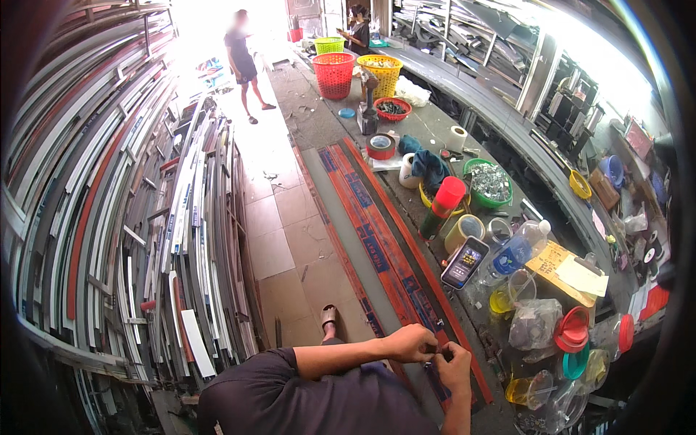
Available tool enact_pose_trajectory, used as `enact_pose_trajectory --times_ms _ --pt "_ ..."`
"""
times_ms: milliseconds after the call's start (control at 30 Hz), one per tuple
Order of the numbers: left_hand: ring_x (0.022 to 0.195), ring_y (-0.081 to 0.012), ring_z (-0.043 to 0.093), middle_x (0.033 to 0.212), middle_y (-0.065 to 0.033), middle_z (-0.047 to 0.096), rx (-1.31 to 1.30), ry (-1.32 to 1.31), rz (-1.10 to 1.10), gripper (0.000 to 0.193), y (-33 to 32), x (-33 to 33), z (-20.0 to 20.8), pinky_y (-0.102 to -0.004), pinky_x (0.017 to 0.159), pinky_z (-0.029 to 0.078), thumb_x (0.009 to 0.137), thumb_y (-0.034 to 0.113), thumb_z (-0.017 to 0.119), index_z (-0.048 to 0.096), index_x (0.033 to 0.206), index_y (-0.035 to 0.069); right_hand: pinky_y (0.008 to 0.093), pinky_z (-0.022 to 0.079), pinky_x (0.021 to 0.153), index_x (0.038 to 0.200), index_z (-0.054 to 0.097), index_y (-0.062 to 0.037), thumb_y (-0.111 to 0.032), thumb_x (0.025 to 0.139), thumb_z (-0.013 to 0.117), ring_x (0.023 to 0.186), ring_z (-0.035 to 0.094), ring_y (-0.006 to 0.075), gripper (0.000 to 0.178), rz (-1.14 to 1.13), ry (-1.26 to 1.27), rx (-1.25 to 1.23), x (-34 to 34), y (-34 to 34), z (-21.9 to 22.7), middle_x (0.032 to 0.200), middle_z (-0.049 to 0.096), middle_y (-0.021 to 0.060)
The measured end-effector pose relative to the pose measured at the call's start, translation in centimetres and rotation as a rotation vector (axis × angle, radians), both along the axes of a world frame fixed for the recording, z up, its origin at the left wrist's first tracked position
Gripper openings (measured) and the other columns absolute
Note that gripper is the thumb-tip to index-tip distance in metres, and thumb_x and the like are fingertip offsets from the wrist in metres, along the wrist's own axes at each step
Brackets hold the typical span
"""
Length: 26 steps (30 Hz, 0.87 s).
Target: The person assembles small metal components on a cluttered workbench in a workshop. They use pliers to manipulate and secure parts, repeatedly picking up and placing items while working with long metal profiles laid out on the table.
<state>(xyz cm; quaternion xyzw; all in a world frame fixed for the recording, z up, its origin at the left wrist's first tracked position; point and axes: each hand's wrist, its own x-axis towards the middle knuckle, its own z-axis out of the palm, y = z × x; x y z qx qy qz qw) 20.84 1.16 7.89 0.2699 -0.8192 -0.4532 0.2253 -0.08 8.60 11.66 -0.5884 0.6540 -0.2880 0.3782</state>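
Note:
My left hand (412,343) and my right hand (454,365) meet over long metal profiles (390,248) covered in red and blue film. The fingers of both are pinched close together, almost touching. Whatever lies between the fingertips is small and dark, and I cannot make out what it is. The profiles run away from me along the bench. Right of them, a phone (465,262) with a lit screen leans near a clear water bottle (516,251).
Past the phone stand a red-capped spray can (442,209) and a green basket (488,183) of small metal parts. Plastic cups and jars crowd the right. Racks of profiles (185,217) line the left. One person (241,58) stands on the tiled walkway, another (357,30) farther back.

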Motion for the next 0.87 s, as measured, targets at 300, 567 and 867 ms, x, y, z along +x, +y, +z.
enact_pose_trajectory --times_ms 300,567,867 --pt "0.089 -0.0183 0.079 0.094 -0.0122 0.081 0.358 0.09 0.011 0.03 -0.8 0.2 -1.6 -0.0358 0.081 0.062 0.096 0.025 0.085 0.083 0.111 -0.001 0.0398 0.055 0.068 0.094 0.068 0.0052 -0.006 0.09 0.073 0.076 0.07 0.0223 0.013 -0.007 0.07 -0.099 0.5 0.6 -0.8 0.084 0.07 0.0161" --pt "0.089 -0.0162 0.077 0.096 -0.0106 0.083 0.449 0.105 0.052 0.029 -1.0 0.3 -2.0 -0.0343 0.083 0.061 0.097 0.023 0.082 0.084 0.114 -0.001 0.036 0.055 0.067 0.101 0.072 0.0024 -0.012 0.098 0.082 0.078 0.07 0.0226 0.018 -0.013 0.066 -0.489 0.9 1.5 -1.0 0.1 0.071 0.0127" --pt "0.102 -0.0258 0.081 0.106 -0.0144 0.085 0.527 0.089 0.034 0.034 -1.1 -0.1 -2.6 -0.0374 0.096 0.062 0.096 0.028 0.083 0.085 0.116 0.001 0.0366 0.06 0.068 0.103 0.082 0.0017 -0.006 0.094 0.087 0.08 0.074 0.0251 0.013 -0.018 0.114 -0.364 0.6 2.1 -0.3 0.102 0.073 0.0117"
